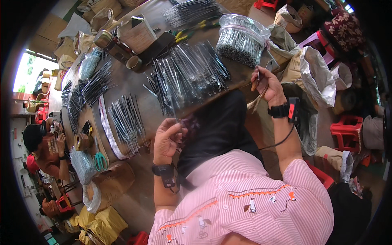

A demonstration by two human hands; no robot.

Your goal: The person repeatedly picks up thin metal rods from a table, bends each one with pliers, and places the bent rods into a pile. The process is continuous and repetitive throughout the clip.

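My left hand (168, 138) is closed in a pinch just off the table's near edge. A thin metal strip (173, 113) seems to rise from its fingertips, blurred against the pile of dark metal strips (188, 75) behind it. Further right, my right hand (268, 86) is raised with its fingers closed on a small tool with an orange-brown handle (254, 85); the fingers hide most of it, so its exact kind is unclear. Just beyond that hand stands a plastic-wrapped bundle of silvery strips (241, 41).
More strips (127, 120) lie on the table (136, 87) to the left, near green-handled scissors (100, 161) and a tape roll (83, 141). A flask (110, 44) and cup (133, 63) stand further back. Sacks (312, 75) and a red stool (347, 132) fill the right; another person (49, 149) sits left.
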